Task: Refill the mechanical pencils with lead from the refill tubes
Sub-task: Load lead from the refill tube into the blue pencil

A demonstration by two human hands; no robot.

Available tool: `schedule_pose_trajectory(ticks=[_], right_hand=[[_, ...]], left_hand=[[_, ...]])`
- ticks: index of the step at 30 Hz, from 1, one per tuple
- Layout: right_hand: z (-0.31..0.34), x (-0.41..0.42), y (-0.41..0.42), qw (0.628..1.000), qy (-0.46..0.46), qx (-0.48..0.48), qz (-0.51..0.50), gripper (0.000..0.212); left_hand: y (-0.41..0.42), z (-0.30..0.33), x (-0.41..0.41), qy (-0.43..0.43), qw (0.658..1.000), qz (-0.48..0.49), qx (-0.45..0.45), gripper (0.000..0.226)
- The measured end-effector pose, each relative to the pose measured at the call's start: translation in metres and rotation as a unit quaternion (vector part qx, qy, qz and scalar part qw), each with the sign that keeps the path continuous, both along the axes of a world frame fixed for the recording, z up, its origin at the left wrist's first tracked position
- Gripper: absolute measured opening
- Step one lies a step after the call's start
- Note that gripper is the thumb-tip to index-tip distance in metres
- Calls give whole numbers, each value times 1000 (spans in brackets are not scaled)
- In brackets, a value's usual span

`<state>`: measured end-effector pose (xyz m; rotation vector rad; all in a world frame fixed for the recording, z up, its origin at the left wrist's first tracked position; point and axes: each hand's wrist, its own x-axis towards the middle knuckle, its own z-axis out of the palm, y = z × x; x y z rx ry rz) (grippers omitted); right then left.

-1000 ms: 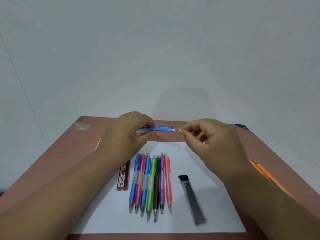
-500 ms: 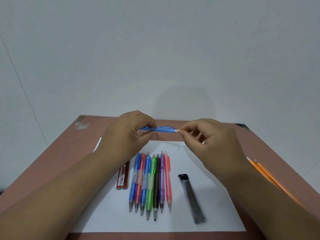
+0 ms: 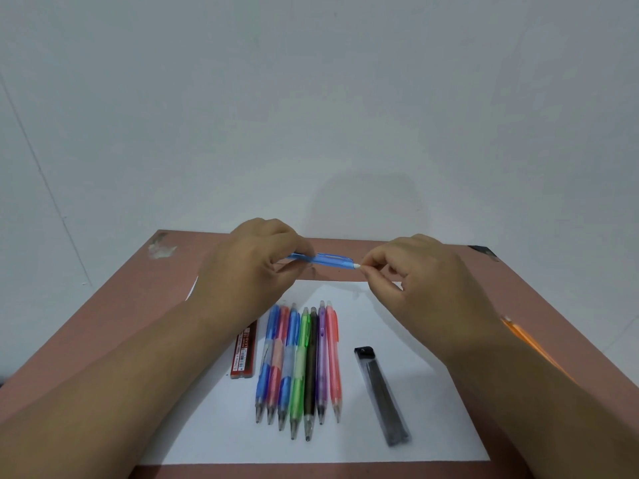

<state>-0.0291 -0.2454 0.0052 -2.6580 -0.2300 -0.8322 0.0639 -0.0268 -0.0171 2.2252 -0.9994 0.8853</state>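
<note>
Left hand [image 3: 249, 267] curled round a blue mechanical pencil [image 3: 328, 261], held level above the far part of the table [image 3: 103, 319], white eraser end pointing right. Right hand [image 3: 422, 281] raised beside it, thumb and forefinger pinched together right at that white end; touching the eraser or gripping something tiny there, cannot tell which. Other fingers of the right hand loosely curled under. Both hands close together, apart only by the exposed length of the pencil barrel. Below, on a white sheet of paper [image 3: 397, 454], a row of seven mechanical pencils [image 3: 299, 364] lying side by side and touching, tips toward the near edge: blue, red-pink, blue, green, black, purple, salmon pink from left to right. Just left of the row, a red lead refill tube [image 3: 243, 354] lying parallel to it, upper end hidden under the left wrist. Well to the right of the row, a dark transparent lead refill tube [image 3: 382, 395] with a black cap at its far end, lying slightly slanted on the paper. Near the right edge of the table, partly behind the right forearm, orange wooden pencils [image 3: 529, 340], blurred. Behind everything, a plain pale wall [image 3: 311, 98].
</note>
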Motion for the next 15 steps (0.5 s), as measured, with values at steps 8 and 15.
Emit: schedule_pose_trajectory(ticks=[8,15], right_hand=[[-5,2,3,1000,-4,22,20,12],[-7,8,-4,992,53,118,5,17]], left_hand=[[0,1,0,-38,999,0,8,17],[5,-3,9,38,999,3,-23,16]])
